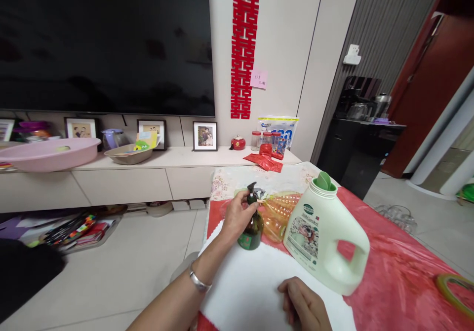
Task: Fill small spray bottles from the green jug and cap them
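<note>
My left hand (pixel 237 216) is closed around the neck of a dark green pump bottle (pixel 251 236), fingers and thumb just below its black pump head. The bottle stands upright at the far edge of a white cloth (pixel 244 286). Low in the view, my right hand (pixel 305 302) hovers over or rests on this cloth with its fingers curled in and nothing visible in them. A large pale green detergent jug (pixel 314 237) with a handle and a green spout stands to the right of the bottle. Behind the pump bottle lie orange-tinted clear plastic bottles (pixel 279 212).
A red table cover (pixel 400 252) carries a roll of tape (pixel 457 289) at the right. Red plastic wrapping (pixel 263 159) and lidded jars (pixel 255 141) are at the back. Along the TV cabinet (pixel 122 185) stand a pink basin (pixel 52 156) and framed photos (pixel 205 136).
</note>
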Action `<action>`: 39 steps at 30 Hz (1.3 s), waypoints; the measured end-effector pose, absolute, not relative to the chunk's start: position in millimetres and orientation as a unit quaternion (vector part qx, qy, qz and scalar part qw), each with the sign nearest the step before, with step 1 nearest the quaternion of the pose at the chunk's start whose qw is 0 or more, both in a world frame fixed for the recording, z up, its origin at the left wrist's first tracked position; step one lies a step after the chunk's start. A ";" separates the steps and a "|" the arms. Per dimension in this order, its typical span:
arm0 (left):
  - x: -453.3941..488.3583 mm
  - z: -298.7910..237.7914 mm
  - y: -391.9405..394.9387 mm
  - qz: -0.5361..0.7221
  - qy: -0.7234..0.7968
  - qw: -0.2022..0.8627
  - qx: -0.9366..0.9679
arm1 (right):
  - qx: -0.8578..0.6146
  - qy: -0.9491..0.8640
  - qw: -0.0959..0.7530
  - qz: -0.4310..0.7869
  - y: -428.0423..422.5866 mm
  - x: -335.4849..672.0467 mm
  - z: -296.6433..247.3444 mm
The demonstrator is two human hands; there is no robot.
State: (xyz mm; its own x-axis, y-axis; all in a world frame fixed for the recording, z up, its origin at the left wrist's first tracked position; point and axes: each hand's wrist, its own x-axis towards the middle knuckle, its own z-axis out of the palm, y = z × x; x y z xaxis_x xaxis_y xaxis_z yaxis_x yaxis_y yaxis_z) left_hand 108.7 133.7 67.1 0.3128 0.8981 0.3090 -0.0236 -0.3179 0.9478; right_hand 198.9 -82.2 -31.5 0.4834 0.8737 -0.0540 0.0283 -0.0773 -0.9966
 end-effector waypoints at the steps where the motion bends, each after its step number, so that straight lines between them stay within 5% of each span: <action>1: 107.5 74.0 134.5 0.493 0.329 0.480 0.646 | -0.639 -0.357 0.574 0.366 -82.6 199.3 -30.8; 10: 68.0 123.5 125.8 0.625 0.257 0.528 0.514 | -0.633 -0.356 0.587 0.358 -87.6 199.1 -25.8; 14: 44.7 91.6 99.7 0.571 0.292 0.640 0.422 | -0.628 -0.347 0.604 0.348 -88.5 202.9 -26.6; 22: 41.9 -0.2 77.5 0.449 0.413 0.680 0.407 | -0.624 -0.351 0.605 0.348 -88.3 207.8 -24.4; 29: 43.5 -17.7 96.4 0.396 0.480 0.604 0.497 | -0.619 -0.359 0.599 0.359 -90.3 208.7 -28.6; 39: 47.6 4.8 91.8 0.411 0.465 0.342 0.705 | -0.613 -0.331 0.623 0.357 -89.1 201.9 -26.2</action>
